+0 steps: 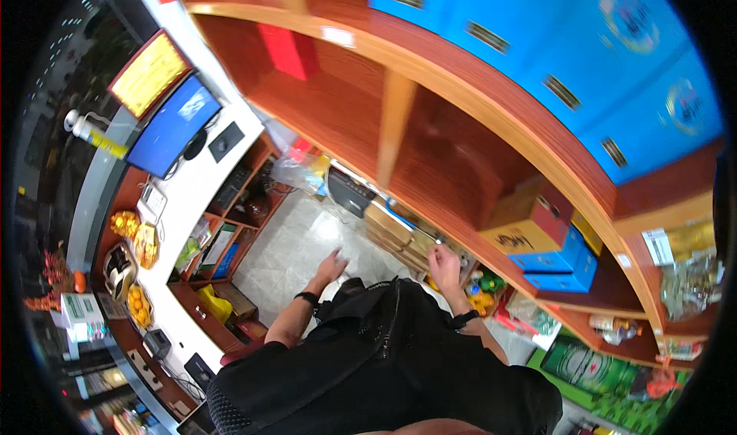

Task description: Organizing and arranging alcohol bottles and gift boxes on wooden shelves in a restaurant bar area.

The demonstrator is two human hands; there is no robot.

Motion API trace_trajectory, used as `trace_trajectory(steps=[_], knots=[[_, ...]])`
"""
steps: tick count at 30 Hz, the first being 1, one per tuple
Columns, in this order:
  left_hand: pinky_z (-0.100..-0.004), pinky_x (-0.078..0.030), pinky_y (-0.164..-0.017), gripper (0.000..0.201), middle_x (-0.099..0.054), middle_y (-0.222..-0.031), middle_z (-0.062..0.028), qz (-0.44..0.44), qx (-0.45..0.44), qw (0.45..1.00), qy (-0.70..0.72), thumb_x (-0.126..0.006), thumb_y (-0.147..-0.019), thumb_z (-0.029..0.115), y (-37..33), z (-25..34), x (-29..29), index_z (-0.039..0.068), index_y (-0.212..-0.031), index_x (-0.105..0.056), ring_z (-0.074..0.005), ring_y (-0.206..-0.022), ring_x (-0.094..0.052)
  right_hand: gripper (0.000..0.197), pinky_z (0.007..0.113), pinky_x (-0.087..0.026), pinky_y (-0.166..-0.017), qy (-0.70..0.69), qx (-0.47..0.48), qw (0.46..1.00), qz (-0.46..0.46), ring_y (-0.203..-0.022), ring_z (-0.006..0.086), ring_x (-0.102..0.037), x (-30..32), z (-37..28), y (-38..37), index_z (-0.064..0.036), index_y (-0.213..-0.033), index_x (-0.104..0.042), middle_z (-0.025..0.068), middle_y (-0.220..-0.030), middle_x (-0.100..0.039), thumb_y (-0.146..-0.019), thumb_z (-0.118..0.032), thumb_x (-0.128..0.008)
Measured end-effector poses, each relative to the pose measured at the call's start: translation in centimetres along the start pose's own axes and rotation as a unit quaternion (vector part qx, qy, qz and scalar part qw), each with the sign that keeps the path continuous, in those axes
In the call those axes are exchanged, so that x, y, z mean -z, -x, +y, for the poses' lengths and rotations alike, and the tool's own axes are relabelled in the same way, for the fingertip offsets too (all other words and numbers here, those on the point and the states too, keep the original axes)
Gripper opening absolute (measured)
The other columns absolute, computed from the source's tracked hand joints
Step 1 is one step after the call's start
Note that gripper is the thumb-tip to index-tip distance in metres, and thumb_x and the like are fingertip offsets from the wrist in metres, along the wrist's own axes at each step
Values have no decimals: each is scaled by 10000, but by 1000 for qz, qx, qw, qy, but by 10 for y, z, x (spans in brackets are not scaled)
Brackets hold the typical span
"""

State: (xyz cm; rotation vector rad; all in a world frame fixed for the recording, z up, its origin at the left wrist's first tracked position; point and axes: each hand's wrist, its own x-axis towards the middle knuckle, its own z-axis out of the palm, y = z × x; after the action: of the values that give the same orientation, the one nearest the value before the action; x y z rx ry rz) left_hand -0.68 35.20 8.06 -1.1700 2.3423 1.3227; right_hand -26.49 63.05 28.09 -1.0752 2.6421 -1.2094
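My left hand (332,266) hangs over the grey tiled floor, holding nothing, its fingers partly stretched out and apart. My right hand (444,266) is closed in front of the lower edge of the wooden shelf unit (396,128). A thin blue and whitish strip (404,219) runs along the shelf's lower edge toward its fingertips. Whether the fingers grip that strip or something small is too blurred to tell. Cardboard boxes (388,228) stand below the shelf near this hand, beside a black case-like object (349,192).
Blue boxes (491,28) fill the upper shelf; a brown carton (530,224) sits lower right. At left a white desk (188,205) carries a monitor (175,126), a basket of orange fruit (139,306) and gold ornaments (145,243). A green patterned crate (583,366) stands at lower right.
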Motion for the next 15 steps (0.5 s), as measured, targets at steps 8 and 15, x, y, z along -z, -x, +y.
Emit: trace_trajectory(steps=[8, 15], knots=[[-526, -608, -911, 367, -788, -1102, -203, -64, 86, 958, -265, -694, -902, 370, 124, -326, 105, 61, -1083, -775, -404, -1071, -760, 239, 267, -537, -677, -214, 39, 966, -140, -740, 103, -647, -168, -187, -109, -36, -1217, -745, 29, -942, -726, -1011, -157, -756], [-469, -613, -790, 365, -781, -974, -198, 314, 364, 837, 261, -678, -1027, 335, 205, -427, 87, -18, -1091, -749, -337, -944, -773, 964, 372, -610, -912, -340, 82, 935, -50, -1113, 249, -707, -308, -323, -289, -37, -1687, -281, 225, -1462, -595, -922, -157, -855]])
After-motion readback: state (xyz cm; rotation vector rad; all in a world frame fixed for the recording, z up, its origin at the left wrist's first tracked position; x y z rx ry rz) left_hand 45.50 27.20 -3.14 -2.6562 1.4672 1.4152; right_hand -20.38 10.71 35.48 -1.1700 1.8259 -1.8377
